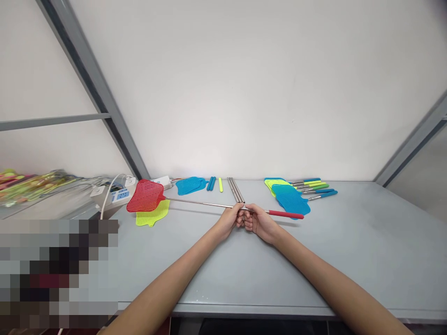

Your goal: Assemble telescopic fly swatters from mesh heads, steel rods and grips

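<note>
Yellow swatter head (152,215), blue swatter heads (188,186), bare steel tubes (235,190), colored-handle rods (314,188), white power strip (118,195), grey table (349,242)

On the bench top (366,242), an extended fly swatter (202,204) spans centre to left, its head overlapping a loose swatter head (152,216). Steel tubes (235,190) lie far centre; stacked swatter heads (289,197) lie far right; a power strip (118,196) sits far left.

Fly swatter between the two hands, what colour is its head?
The head of the fly swatter is red, best seen in the head view.
</note>
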`<state>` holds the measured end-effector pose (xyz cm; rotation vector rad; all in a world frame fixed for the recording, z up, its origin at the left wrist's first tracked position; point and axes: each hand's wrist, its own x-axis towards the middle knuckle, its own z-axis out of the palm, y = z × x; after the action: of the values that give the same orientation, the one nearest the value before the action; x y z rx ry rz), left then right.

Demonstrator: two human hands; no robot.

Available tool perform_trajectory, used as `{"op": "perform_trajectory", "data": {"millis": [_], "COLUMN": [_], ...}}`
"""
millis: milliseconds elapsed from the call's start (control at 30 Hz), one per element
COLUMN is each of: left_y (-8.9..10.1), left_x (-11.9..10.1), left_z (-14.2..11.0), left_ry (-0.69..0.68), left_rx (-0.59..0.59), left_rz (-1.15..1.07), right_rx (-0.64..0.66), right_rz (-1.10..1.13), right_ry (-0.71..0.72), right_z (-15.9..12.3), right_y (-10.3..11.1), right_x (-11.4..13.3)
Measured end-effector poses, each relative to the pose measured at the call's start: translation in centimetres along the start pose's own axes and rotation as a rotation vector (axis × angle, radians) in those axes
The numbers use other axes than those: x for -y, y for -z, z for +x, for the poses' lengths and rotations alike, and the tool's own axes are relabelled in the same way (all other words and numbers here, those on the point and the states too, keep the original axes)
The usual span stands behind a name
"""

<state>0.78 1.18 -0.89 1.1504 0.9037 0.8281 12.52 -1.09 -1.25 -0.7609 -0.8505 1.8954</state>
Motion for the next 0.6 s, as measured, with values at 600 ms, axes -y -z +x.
{"op": "perform_trajectory", "data": {"millis": [600], "left_y": [0.0], "left_x": [-0.03], "left_z": [-0.1], "left_ry": [-0.012], "left_rx": [0.017], "left_rz": [-0.005], "right_rx": [0.003], "right_rz": [0.002], "right_ry": [-0.009], "right_z": [-0.08], "right_y": [-0.13], "right_x": [0.16]}}
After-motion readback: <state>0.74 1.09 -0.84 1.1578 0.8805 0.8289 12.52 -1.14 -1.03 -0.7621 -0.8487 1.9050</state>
